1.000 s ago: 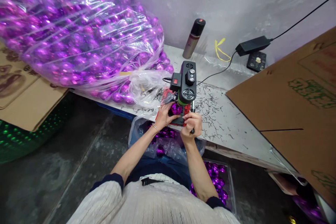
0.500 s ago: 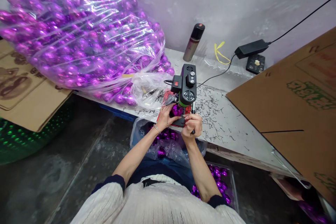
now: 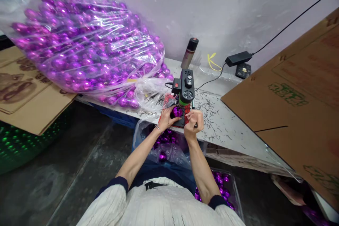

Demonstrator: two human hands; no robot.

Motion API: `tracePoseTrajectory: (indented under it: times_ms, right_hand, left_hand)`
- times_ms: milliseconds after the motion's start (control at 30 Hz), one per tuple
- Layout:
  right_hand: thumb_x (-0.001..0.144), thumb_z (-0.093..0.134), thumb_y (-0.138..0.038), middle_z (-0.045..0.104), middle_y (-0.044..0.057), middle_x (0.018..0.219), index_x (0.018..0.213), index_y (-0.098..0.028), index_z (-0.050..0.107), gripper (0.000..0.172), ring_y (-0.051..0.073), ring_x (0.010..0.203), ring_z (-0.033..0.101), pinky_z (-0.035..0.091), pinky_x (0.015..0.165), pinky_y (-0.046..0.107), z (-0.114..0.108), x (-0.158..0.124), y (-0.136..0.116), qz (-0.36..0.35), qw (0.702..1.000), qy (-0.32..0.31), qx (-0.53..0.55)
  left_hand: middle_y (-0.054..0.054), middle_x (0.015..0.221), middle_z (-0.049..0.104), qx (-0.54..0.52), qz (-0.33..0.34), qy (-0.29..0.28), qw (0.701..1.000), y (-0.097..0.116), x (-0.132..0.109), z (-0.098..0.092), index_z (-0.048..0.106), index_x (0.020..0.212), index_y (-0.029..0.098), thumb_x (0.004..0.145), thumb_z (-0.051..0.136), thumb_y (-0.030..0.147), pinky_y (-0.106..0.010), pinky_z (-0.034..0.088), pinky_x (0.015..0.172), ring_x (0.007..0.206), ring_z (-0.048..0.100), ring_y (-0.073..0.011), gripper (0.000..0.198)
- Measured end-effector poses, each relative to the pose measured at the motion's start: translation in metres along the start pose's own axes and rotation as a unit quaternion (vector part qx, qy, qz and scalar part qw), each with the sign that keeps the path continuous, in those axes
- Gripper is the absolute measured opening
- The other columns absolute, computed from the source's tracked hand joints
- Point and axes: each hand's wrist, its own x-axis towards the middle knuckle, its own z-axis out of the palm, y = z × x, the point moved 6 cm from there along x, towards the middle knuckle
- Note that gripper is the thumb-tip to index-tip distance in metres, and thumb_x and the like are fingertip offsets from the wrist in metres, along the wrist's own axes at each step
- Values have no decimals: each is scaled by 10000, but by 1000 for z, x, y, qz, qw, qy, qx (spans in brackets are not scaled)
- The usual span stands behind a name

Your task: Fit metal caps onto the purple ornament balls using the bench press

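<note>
While the left hand (image 3: 166, 118) curls fingers and thumb about the left and near sides of a purple ball (image 3: 177, 112), the right hand (image 3: 194, 123), apart from it, is closed around a slim lever (image 3: 193, 104). Smooth, round and mirror-bright, the ball sits under the near end of a black device (image 3: 187, 86), by the near edge of the white table (image 3: 235, 134); it shows no long axis, and I cannot tell which way its top faces. Hard-cased and oblong, with round grilles, the device runs near to far. Far left bulges a wrinkled, glossy plastic bag (image 3: 149, 91) of purple spheres (image 3: 79, 74); thin black scraps (image 3: 209, 114) litter the table's right.
</note>
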Motion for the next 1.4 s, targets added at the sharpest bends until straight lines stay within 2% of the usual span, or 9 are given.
tracePoseTrajectory:
  times_ms: [200,333,433,500,600,733,833,1167,1400]
  right_hand:
    - [1017,464,-293,591,-14,689,684,-225,531,346,130,667,581,458,666,296,-1,35,-28,19,999,-44,-24]
    - [1006,471,-240,608,-8,704,694,-222,545,321,139,685,599,451,666,300,-3,22,-24,-11,999,-48,-16]
    - [1008,461,-238,607,-2,704,693,-222,547,327,146,678,599,443,655,307,-2,13,-19,-6,999,-41,-13]
    - [1010,456,-235,603,-3,700,691,-221,547,332,146,682,598,446,670,310,-2,10,-17,-3,999,-40,-13]
    - [1007,463,-216,600,-7,702,700,-218,555,321,140,685,598,451,675,304,-2,10,-18,-4,999,-39,-7]
    - [1001,471,-201,599,-3,712,702,-217,555,311,141,688,602,457,641,295,-3,9,-17,-7,999,-39,1]
    - [999,470,-191,603,1,714,700,-217,555,312,145,700,613,462,638,298,-4,8,-16,-12,999,-40,-3]
    - [1001,452,-206,593,-4,718,705,-220,545,310,140,667,612,473,617,303,-7,-2,-7,0,999,-36,-14]
    - [1004,458,-211,593,-10,723,702,-217,540,313,135,675,622,485,631,297,-7,-4,-8,4,999,-33,-15]
  left_hand:
    - [-211,1414,627,26,50,58,997,17,-43,-10,458,1514,160,883,759,448,-533,466,1118,1307,617,-346,756]
    - [-198,1484,570,103,102,-16,989,30,-107,-7,509,1490,222,950,672,384,-523,507,1080,1347,592,-335,587]
    - [-211,1455,591,123,108,-64,984,27,-128,-5,568,1438,202,923,697,463,-514,554,1023,1319,612,-351,592]
    - [-199,1397,637,112,102,-42,988,23,-114,-15,595,1409,191,940,663,499,-504,556,1033,1284,637,-334,565]
    - [-155,1279,712,105,82,29,991,13,-53,-49,664,1311,197,1042,476,370,-478,521,1096,1242,661,-277,371]
    - [-196,1196,731,260,-138,17,956,-29,44,-101,720,1155,107,948,530,185,-441,510,1092,1191,674,-310,291]
    - [-309,1202,697,302,-208,18,930,-48,85,-132,690,1169,-21,832,598,99,-548,469,1102,1231,643,-435,370]
    - [-291,1668,276,367,-131,135,911,-44,125,-182,255,1582,-23,835,457,23,-536,264,1270,1562,292,-381,775]
    - [-308,1418,554,387,-214,-33,896,-57,130,-191,409,1473,-5,956,599,302,-476,464,1105,1331,572,-417,631]
